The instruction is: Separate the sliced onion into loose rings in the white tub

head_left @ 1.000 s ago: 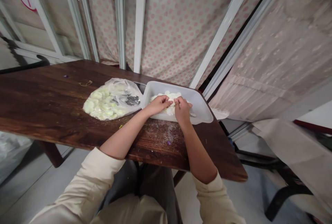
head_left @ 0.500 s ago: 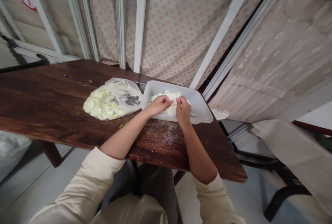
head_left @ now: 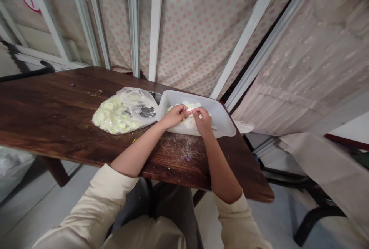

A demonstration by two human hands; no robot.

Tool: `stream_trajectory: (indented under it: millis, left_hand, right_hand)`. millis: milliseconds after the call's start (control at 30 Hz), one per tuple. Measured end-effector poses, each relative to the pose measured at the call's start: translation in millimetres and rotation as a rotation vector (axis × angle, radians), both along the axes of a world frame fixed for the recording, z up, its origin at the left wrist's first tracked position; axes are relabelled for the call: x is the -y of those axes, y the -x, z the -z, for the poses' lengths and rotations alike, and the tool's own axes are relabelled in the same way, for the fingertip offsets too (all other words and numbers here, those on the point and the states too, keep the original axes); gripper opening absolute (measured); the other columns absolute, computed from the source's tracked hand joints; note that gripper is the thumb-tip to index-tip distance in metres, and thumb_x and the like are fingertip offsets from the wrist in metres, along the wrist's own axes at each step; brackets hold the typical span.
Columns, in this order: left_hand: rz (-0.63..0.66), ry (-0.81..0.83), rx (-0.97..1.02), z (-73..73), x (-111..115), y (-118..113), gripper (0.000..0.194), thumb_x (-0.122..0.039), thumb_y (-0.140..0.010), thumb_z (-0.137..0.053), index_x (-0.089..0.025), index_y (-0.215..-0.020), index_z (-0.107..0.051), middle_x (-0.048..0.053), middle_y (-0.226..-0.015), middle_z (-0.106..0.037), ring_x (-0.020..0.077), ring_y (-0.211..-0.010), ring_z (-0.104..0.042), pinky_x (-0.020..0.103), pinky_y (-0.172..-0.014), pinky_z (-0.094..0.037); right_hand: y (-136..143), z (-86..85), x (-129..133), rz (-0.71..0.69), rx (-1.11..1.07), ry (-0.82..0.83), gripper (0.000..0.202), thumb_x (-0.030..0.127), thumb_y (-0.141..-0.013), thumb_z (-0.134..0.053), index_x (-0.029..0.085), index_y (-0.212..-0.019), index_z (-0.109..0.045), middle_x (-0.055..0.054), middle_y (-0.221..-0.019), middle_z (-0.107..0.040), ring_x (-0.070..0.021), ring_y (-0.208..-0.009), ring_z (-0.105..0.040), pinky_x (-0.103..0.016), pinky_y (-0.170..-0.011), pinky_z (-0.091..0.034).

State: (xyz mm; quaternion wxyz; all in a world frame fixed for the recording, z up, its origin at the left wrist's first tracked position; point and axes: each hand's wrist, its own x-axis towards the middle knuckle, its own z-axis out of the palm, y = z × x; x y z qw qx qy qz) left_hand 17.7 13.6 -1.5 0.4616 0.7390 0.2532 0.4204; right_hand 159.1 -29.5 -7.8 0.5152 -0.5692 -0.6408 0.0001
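Over the pile of thin white, roundish pieces (head_left: 188,122) in a translucent white plastic tray (head_left: 223,120), my two hands meet. My left hand (head_left: 175,115) comes in from the left with thumb and fingers pinched together. Opposite it, my right hand (head_left: 203,120) is closed in a similar pinch. Their fingertips nearly touch. Whatever is between them is too small and pale to tell from the pile behind. Just left of the tray lies a clear plastic bag (head_left: 137,95) with pale yellow-green, roundish pieces (head_left: 111,112) inside.
The dark wooden table (head_left: 57,107) carries white specks, a small purple bit (head_left: 187,159) and a thin loop of cord (head_left: 95,93). Behind it stand framed panels with a dotted curtain (head_left: 198,30). A black chair frame (head_left: 317,210) is at right.
My right hand has shifted slightly left, so its fingertips now come close to those of my left hand. The tray and bag have stayed in place.
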Motion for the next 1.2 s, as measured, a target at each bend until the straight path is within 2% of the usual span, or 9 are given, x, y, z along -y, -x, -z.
stream_trajectory:
  millis: [100, 233, 500, 667, 833, 967, 1100, 1200]
  left_hand:
    - [0.016, -0.008, -0.02, -0.5, 0.1, 0.4, 0.029, -0.042, -0.073, -0.055, -0.014, -0.07, -0.047, -0.003, -0.059, -0.04, 0.0063, -0.053, -0.034, 0.02, -0.049, -0.027]
    - [0.029, 0.004, -0.07, -1.5, 1.4, 0.1, 0.032, -0.045, -0.073, -0.055, -0.014, -0.07, -0.05, -0.002, -0.058, -0.042, 0.007, -0.053, -0.036, 0.02, -0.049, -0.026]
    - [-0.031, 0.002, -0.083, 0.8, 0.8, -1.6, 0.031, -0.043, -0.073, -0.055, -0.016, -0.063, -0.044, -0.004, -0.056, -0.039, 0.0071, -0.052, -0.034, 0.021, -0.049, -0.026]
    - [-0.012, -0.029, -0.05, 2.2, 0.1, -1.3, 0.029, -0.042, -0.077, -0.051, -0.016, -0.067, -0.044, -0.003, -0.057, -0.041, 0.0074, -0.053, -0.035, 0.021, -0.052, -0.028]
    - [-0.008, -0.034, -0.032, 4.0, -3.0, -0.8, 0.029, -0.042, -0.078, -0.05, -0.015, -0.067, -0.045, -0.002, -0.059, -0.045, 0.0078, -0.054, -0.037, 0.021, -0.053, -0.031]
    - [-0.008, 0.05, 0.007, 3.9, -4.7, -0.5, 0.029, -0.041, -0.079, -0.048, -0.015, -0.068, -0.046, -0.001, -0.062, -0.049, 0.0072, -0.054, -0.04, 0.021, -0.054, -0.032]
    - [0.053, 0.149, 0.04, 3.1, -3.3, -1.4, 0.027, -0.04, -0.077, -0.052, -0.013, -0.078, -0.049, 0.001, -0.072, -0.053, 0.0067, -0.058, -0.044, 0.021, -0.058, -0.036]
    - [0.075, 0.129, 0.059, 1.9, -2.0, -1.3, 0.027, -0.039, -0.076, -0.053, -0.013, -0.084, -0.052, 0.0, -0.071, -0.051, 0.0069, -0.058, -0.044, 0.022, -0.059, -0.037]
  right_hand:
    - [-1.8, -0.7, -0.2, -0.086, -0.043, 0.032, 0.026, 0.041, -0.081, -0.044, 0.019, -0.068, -0.048, 0.003, -0.065, -0.051, -0.0125, -0.067, -0.048, -0.025, -0.069, -0.036]
    - [-1.9, 1.0, -0.6, -0.069, -0.022, 0.047, 0.028, 0.041, -0.082, -0.042, 0.02, -0.064, -0.044, 0.004, -0.059, -0.047, -0.0119, -0.061, -0.044, -0.025, -0.065, -0.034]
    - [8.0, 4.9, 4.5, 0.174, 0.28, -0.039, 0.028, 0.034, -0.09, -0.03, 0.019, -0.071, -0.044, 0.0, -0.068, -0.052, -0.0152, -0.071, -0.045, -0.031, -0.074, -0.027]
    - [9.9, 7.5, 4.5, 0.291, 0.325, -0.074, 0.032, 0.037, -0.091, -0.026, 0.02, -0.072, -0.044, -0.004, -0.078, -0.051, -0.0187, -0.079, -0.043, -0.031, -0.071, -0.027]
    - [2.8, 5.9, 1.4, 0.223, 0.163, -0.106, 0.031, 0.037, -0.09, -0.026, 0.021, -0.067, -0.038, -0.001, -0.069, -0.045, -0.0162, -0.072, -0.041, -0.029, -0.067, -0.03]
    - [-4.5, 4.1, -1.5, 0.144, -0.044, -0.085, 0.03, 0.034, -0.09, -0.027, 0.021, -0.063, -0.03, 0.002, -0.062, -0.038, -0.013, -0.061, -0.038, -0.026, -0.06, -0.029]
    - [-3.6, 4.2, -2.0, 0.026, -0.037, -0.035, 0.029, 0.035, -0.088, -0.032, 0.021, -0.063, -0.032, 0.003, -0.06, -0.036, -0.0122, -0.061, -0.037, -0.025, -0.06, -0.028]
    - [-1.2, 4.4, -1.8, 0.005, -0.022, -0.025, 0.029, 0.036, -0.087, -0.033, 0.02, -0.063, -0.035, 0.003, -0.06, -0.038, -0.012, -0.061, -0.038, -0.025, -0.06, -0.028]
